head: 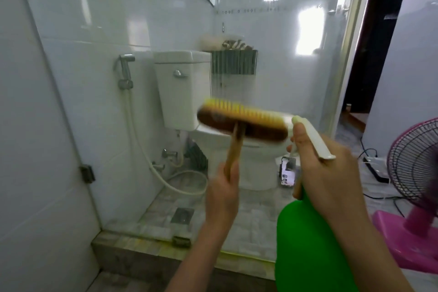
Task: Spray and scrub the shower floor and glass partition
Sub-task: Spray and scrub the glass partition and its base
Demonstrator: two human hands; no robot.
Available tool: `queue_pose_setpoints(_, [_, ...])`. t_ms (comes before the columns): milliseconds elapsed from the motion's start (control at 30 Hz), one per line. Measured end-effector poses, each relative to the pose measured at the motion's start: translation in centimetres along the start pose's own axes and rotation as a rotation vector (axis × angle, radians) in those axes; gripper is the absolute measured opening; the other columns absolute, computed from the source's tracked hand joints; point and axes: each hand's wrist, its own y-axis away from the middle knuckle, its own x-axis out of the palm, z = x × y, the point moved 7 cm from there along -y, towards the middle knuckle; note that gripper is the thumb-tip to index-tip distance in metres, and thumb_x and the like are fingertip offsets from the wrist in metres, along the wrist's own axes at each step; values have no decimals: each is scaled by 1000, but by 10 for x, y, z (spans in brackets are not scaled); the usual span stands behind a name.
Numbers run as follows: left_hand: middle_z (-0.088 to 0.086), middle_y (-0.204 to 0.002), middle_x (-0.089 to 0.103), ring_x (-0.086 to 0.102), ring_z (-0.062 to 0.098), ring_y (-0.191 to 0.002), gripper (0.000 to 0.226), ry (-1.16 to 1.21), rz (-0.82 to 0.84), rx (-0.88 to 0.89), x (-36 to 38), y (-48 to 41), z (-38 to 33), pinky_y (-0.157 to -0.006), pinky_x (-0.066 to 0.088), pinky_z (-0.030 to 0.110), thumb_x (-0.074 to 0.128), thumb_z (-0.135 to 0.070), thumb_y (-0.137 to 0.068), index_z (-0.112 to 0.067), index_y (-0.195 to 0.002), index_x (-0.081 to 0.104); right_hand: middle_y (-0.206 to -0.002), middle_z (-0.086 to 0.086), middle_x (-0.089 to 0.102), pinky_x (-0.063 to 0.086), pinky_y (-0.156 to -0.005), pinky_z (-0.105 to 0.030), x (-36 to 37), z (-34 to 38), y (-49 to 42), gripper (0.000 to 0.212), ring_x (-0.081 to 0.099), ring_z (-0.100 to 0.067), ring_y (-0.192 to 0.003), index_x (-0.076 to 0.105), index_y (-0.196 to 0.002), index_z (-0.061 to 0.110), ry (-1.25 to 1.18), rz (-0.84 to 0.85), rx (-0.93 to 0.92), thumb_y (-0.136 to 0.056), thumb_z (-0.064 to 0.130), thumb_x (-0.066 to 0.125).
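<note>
Tiled shower floor (154, 217) under toilet (251, 168), drain grate (182, 215) and looped hose (188, 193).

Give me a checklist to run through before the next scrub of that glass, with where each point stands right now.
1. Brush gripped: left hand grips the brush by its handle. Ok.
2. Sprayer ready: right hand holds the green spray bottle, nozzle toward the glass partition. Ok.
3. Bristles touching the glass: the brush is blurred. Cannot tell.
4. Glass already wetted: cannot tell.
5. Electrics away from spray: the pink fan and the power strip sit close by on the right. Not ok.
</note>
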Motion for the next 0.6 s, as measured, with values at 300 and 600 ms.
queue_pose_setpoints(300, [-4,-58,55,58,16,-58,47,-147,-127,-86,-87,-6,111,-51,38,31,30,-57,-88,-21,-84,60,-74,-2,61,57,-61,-51,84,52,-33,52,64,-30,-68,58,-79,15,92,71,-87,-95,61,40])
queue_pose_setpoints(600, [3,-59,58,58,16,-55,45,-163,-36,-107,-134,-20,139,-49,41,32,28,-63,-86,-27,-78,54,-67,1,51,35,-52,-33,176,92,-27,51,50,-18,-61,51,-74,13,163,176,-158,-98,56,39])
